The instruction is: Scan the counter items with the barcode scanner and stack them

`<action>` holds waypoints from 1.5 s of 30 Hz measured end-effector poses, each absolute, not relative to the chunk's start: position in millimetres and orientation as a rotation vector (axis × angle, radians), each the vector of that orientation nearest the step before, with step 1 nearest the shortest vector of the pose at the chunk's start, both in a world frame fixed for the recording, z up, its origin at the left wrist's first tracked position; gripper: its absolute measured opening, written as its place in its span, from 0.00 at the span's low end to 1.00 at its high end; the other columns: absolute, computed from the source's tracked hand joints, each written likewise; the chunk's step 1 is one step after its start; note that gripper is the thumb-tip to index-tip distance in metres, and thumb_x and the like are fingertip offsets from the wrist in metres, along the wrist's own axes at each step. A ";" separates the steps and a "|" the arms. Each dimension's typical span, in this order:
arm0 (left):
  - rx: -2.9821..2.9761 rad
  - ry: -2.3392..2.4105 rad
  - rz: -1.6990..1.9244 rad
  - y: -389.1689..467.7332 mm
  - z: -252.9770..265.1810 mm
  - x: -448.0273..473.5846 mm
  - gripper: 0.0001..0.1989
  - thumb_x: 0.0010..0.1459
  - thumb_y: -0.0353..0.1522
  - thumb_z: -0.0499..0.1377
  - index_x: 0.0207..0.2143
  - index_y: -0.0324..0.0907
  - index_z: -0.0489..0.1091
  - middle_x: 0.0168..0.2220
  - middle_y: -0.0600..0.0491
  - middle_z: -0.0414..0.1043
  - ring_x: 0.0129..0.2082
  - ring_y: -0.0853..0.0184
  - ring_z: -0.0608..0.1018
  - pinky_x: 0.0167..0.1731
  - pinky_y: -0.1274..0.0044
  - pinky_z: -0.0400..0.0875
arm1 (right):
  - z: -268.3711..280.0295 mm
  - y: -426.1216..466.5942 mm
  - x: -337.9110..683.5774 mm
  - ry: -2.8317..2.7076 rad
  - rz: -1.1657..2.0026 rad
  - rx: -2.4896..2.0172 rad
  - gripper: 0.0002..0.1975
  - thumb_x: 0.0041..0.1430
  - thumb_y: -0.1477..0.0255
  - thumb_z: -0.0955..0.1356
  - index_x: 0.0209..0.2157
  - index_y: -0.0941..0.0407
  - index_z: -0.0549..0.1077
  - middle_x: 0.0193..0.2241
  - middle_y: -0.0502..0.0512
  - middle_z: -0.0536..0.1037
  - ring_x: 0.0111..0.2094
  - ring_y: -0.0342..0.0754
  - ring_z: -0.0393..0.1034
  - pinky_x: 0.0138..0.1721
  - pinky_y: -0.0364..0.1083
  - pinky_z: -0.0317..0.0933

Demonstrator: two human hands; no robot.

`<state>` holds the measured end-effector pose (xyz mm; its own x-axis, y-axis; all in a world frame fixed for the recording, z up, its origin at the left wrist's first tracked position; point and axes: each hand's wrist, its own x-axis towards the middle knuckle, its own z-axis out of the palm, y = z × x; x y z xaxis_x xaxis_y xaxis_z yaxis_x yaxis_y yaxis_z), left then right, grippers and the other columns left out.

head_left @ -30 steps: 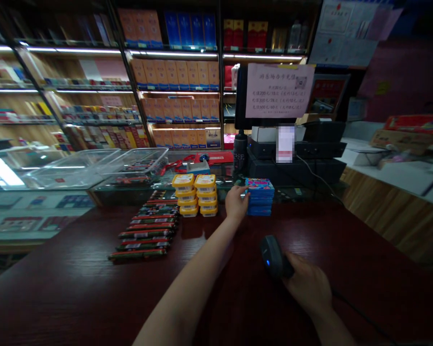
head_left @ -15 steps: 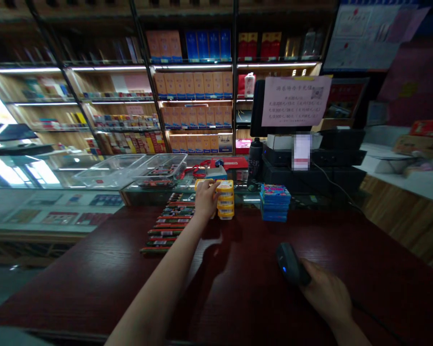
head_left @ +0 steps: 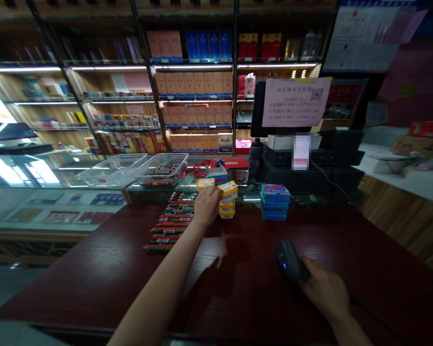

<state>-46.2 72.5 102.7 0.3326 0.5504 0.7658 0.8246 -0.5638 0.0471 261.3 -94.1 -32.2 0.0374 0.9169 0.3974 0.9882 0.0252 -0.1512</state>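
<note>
My left hand is closed on a small yellow box, which tilts above a stack of matching yellow boxes. Another yellow box shows just behind my fingers, at the top of a neighbouring stack mostly hidden by the hand. Over the front right of the counter, my right hand grips a black barcode scanner with a blue light on it. Left of the yellow boxes lie several thin red-and-green packs in a column.
A stack of blue packs stands right of the yellow boxes on the dark red counter. Behind are a clear plastic bin, a black bottle and a monitor with a paper sign. Shelves of boxed goods line the back.
The top yellow box of the right stack has been lifted and tilted by my left hand, which has shifted slightly right and nearer. My right hand with the scanner has barely moved.
</note>
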 end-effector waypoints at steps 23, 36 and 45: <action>-2.171 -1.632 -1.751 17.6 -16.3 -50.0 0.04 0.54 0.29 0.59 0.33 0.42 0.72 0.30 0.55 0.65 0.31 0.70 0.70 0.32 0.78 0.68 | 33.9 -104.5 212.1 -1.760 0.911 -1.365 0.17 0.48 0.66 0.71 0.40 0.58 0.74 0.39 0.57 0.80 0.40 0.52 0.74 0.44 0.49 0.66; -2.154 -1.611 -1.656 14.5 -14.5 -49.6 0.04 0.56 0.30 0.58 0.30 0.41 0.73 0.29 0.54 0.66 0.32 0.69 0.71 0.34 0.77 0.67 | 45.6 -109.6 214.4 -1.829 0.860 -1.345 0.15 0.49 0.69 0.70 0.40 0.59 0.74 0.39 0.57 0.80 0.39 0.51 0.74 0.42 0.47 0.66; -2.117 -1.739 -1.551 10.2 -11.8 -50.7 0.07 0.57 0.32 0.57 0.37 0.43 0.73 0.34 0.53 0.70 0.34 0.69 0.74 0.31 0.79 0.68 | 32.5 -101.3 225.1 -1.870 0.729 -1.466 0.17 0.49 0.69 0.69 0.43 0.57 0.73 0.40 0.57 0.79 0.40 0.51 0.73 0.41 0.47 0.65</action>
